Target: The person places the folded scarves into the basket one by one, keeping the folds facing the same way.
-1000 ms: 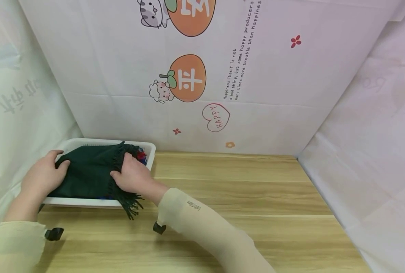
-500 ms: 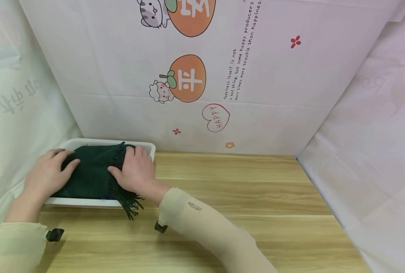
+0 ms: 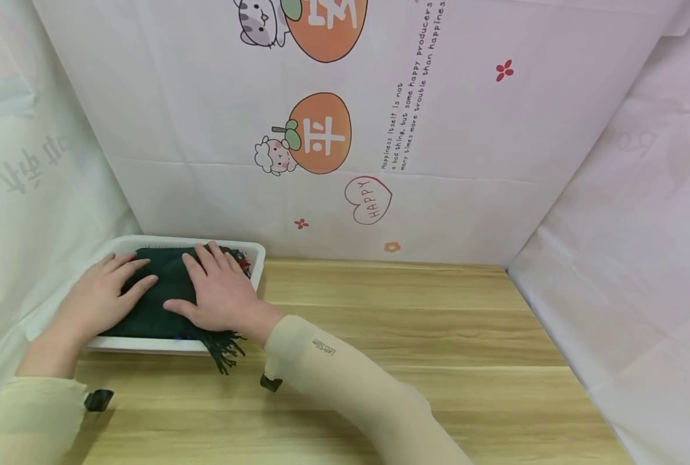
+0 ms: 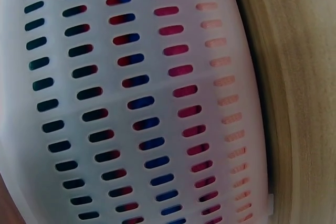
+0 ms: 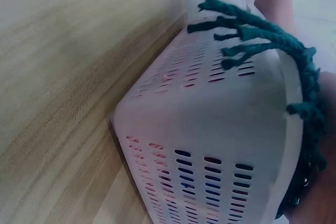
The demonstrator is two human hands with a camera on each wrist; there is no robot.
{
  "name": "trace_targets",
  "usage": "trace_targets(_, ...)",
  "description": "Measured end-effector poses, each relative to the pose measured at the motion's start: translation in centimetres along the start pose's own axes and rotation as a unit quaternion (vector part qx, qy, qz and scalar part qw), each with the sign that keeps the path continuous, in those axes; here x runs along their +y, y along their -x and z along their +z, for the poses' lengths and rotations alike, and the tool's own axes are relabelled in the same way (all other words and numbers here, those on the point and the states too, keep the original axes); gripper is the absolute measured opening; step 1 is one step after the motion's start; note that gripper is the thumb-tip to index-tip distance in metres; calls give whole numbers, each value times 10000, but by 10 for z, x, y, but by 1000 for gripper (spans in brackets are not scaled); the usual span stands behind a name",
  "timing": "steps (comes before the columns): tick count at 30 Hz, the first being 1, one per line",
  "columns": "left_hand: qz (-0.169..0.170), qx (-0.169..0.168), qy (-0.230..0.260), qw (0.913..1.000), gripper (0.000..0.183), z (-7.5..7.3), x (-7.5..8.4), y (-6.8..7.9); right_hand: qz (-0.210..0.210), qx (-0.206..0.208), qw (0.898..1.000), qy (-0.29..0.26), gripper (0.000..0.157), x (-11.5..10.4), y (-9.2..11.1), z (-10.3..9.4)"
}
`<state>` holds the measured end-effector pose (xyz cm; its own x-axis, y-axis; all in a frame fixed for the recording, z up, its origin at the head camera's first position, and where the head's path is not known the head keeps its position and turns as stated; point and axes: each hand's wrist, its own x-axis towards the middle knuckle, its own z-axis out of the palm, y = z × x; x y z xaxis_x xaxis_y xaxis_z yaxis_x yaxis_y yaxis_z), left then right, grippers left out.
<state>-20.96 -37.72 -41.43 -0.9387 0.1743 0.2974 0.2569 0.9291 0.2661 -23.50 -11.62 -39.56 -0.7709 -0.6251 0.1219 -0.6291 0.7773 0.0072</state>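
A dark green fringed cloth, like a scarf (image 3: 164, 297), lies across the top of a white plastic basket (image 3: 141, 344) at the left of the table. My left hand (image 3: 97, 297) rests on the cloth's left part, fingers extended. Palm down, my right hand (image 3: 223, 294) lies on its right part with the fingers spread. Green fringe (image 5: 262, 32) hangs over the basket's rim in the right wrist view. Through the slots of the basket wall (image 4: 115, 124), the left wrist view shows red, blue, pink and dark fabric; its shape is hidden.
The wooden tabletop (image 3: 414, 336) stretches to the right of the basket. A white printed cloth wall (image 3: 449, 129) stands behind it, with further white sheets (image 3: 629, 213) at both sides. The basket sits close to the back and left walls.
My right hand has let go of the fringed edge and moved left onto the cloth, its fingers now spread. My left hand has slid slightly right and flattened on the cloth.
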Motion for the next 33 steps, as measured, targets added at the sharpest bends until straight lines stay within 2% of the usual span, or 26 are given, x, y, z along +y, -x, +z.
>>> trace_targets(10,-47,-628,-105,9980,75,6,0,-1,121,-316,9990,300,102,0,-1,5)
trace_targets(17,-352,-1063,-29,9937,84,6,0,-1,229,-613,9974,310,106,2,-1,10)
trace_targets(26,-596,-1258,140,9902,92,8,-1,-2,307,-793,9962,213,117,5,-3,17)
trace_targets(33,-627,-1386,100,9883,96,11,-4,-3,194,-914,9952,303,125,5,-2,16)
